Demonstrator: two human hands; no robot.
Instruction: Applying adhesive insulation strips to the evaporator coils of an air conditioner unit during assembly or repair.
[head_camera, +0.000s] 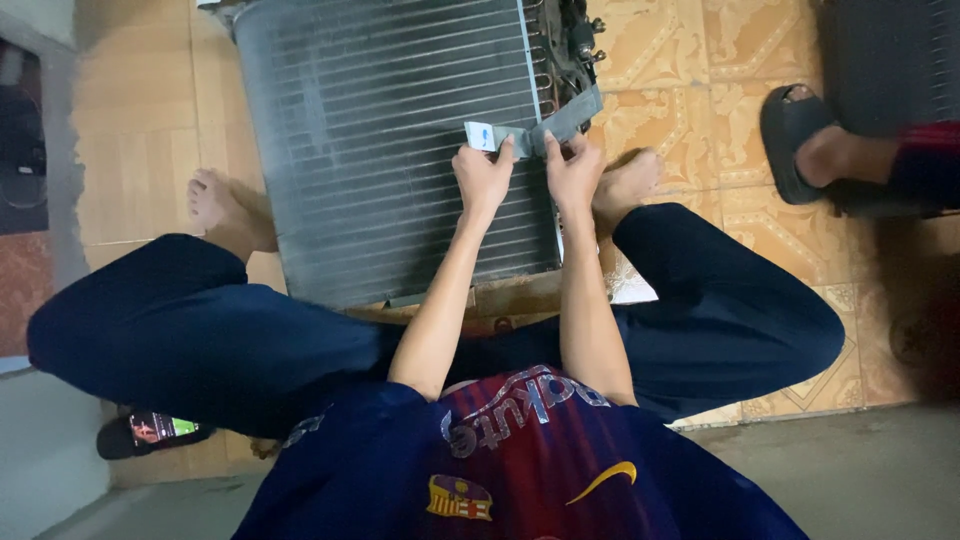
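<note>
A grey finned radiator-like coil (390, 130) lies on the tiled floor between my spread legs. Over its right side, both hands pinch a flat grey strip (565, 122) that runs up to the pipe fittings (575, 45) at the coil's right edge. My left hand (483, 175) grips the strip's left end, where a small white and blue tag (482, 136) shows. My right hand (574, 172) holds the strip a little further right. My bare feet rest on either side of the coil.
Another person's foot in a black sandal (800, 140) rests at the right, beside a dark object. A phone with a lit screen (155, 430) lies on the floor at the lower left. Patterned floor tiles (700, 60) surround the coil.
</note>
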